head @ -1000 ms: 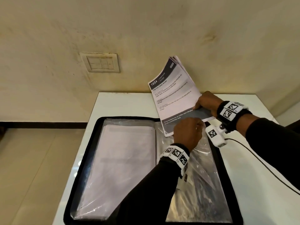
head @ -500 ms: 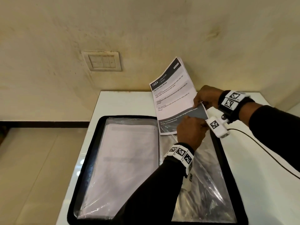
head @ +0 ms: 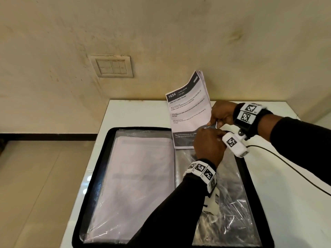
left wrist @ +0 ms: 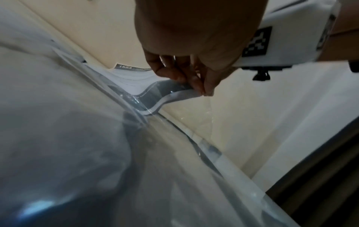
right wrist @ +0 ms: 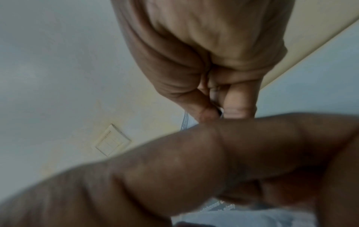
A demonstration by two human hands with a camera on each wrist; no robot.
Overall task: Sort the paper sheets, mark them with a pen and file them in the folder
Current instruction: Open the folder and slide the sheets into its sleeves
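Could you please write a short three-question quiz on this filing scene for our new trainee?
1. True or false: the paper sheets lie flat on the table.
2. Which hand pinches the sheets' bottom corner? A) left hand B) right hand C) both
3. Fill in: the big number printed on the top sheet is ____.

Key: 1 false, they are held up over the open folder; 2 C; 3 1654.

Both arms wear long black sleeves (head: 295,138). Each wrist carries a black band faced with white blocks printed in black-and-white square markers — left band (head: 201,171), right band (head: 248,114). A white camera unit (head: 234,144) (also marker-tagged) hangs beneath the right wrist, trailing a thin black cable (head: 286,161).
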